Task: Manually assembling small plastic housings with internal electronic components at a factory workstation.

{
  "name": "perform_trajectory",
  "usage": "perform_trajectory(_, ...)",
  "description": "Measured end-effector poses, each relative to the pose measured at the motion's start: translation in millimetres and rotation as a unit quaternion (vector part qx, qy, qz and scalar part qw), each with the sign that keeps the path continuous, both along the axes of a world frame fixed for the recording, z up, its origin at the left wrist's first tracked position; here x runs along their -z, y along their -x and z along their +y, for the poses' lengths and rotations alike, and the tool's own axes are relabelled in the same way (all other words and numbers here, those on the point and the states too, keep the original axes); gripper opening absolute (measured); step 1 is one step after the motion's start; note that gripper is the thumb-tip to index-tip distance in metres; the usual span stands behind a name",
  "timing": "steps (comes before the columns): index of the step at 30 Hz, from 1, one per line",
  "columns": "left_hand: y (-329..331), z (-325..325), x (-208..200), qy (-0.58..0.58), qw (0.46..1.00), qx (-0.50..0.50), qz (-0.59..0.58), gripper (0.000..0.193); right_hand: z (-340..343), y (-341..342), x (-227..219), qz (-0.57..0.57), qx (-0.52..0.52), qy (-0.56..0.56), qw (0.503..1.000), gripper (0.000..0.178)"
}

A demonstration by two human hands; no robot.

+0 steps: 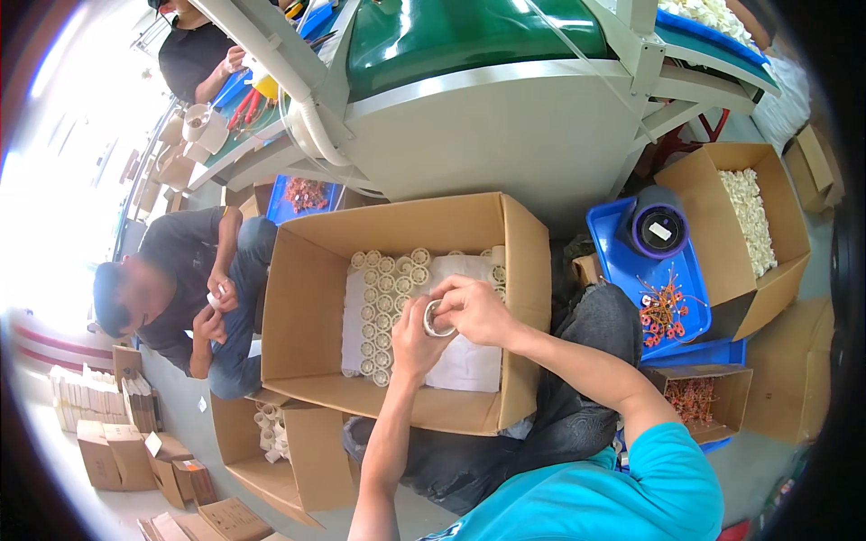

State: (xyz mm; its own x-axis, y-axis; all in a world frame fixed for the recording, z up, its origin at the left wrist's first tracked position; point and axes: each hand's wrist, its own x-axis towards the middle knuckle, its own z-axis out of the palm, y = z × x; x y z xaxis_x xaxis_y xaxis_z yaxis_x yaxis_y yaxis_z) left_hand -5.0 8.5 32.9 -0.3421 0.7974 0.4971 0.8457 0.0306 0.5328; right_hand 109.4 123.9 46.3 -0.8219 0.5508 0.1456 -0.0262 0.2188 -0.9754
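White cup (439,321) is sitting right between the left hand (412,338) that's wrapping its side and the right hand (476,311) that's kinda pinching at its rim, round end facing up over the cardboard box (307,311), with rows of similar cups (384,305) standing mostly off left.

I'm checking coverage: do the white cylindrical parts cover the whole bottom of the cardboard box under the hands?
No, bare white sheet shows inside the cardboard box beside the rows of white cylindrical parts.
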Motion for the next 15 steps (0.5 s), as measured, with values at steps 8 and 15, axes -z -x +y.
perform_trajectory(8, -1.6, -2.4, -1.7, 0.024, 0.999, 0.004, -0.021, 0.058, 4.9, 3.3, 2.5, -0.005, -0.032, -0.018, 0.999, 0.009)
perform_trajectory(15, -3.0, -3.4, 6.4, -0.003, 1.0, -0.014, 0.012, 0.059, 1.0, 2.8, 2.6, 0.014, -0.015, 0.001, 1.0, 0.009)
